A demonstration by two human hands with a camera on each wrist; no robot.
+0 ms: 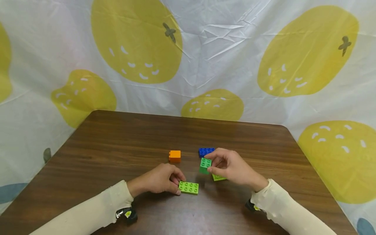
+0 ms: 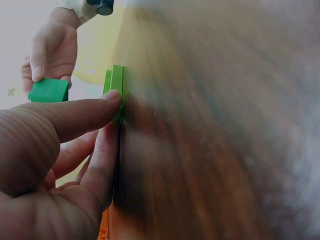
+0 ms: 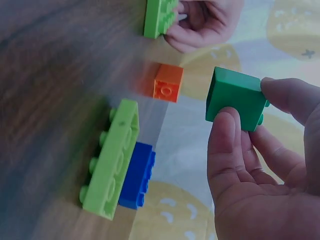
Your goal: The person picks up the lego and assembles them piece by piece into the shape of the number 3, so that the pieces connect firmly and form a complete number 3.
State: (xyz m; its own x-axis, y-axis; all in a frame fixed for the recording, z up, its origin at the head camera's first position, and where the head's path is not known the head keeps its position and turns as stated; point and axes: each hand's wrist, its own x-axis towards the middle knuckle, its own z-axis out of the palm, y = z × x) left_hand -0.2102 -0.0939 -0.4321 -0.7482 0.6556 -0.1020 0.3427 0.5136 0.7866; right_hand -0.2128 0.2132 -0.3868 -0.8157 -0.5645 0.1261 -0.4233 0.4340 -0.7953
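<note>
My left hand (image 1: 161, 179) pinches the left end of a lime green brick (image 1: 189, 188) between thumb and fingers. That brick lies flat on the table, studs up. Raised over the table, a smaller green brick (image 1: 205, 165) is held by the fingertips and thumb of my right hand (image 1: 232, 165); its studs face up in the head view. Below the right hand lies a second lime green brick (image 1: 218, 178), partly hidden there; the right wrist view shows this lime brick (image 3: 111, 162) tipped on its side. Behind the right fingers is a blue brick (image 1: 206, 151), partly covered.
An orange brick (image 1: 175, 156) lies on its side beyond the left hand, studs pointing left. The brown wooden table (image 1: 132, 137) ends at a white curtain (image 1: 223, 58) printed with yellow lemons. Dark cameras (image 1: 129, 215) are strapped under both wrists.
</note>
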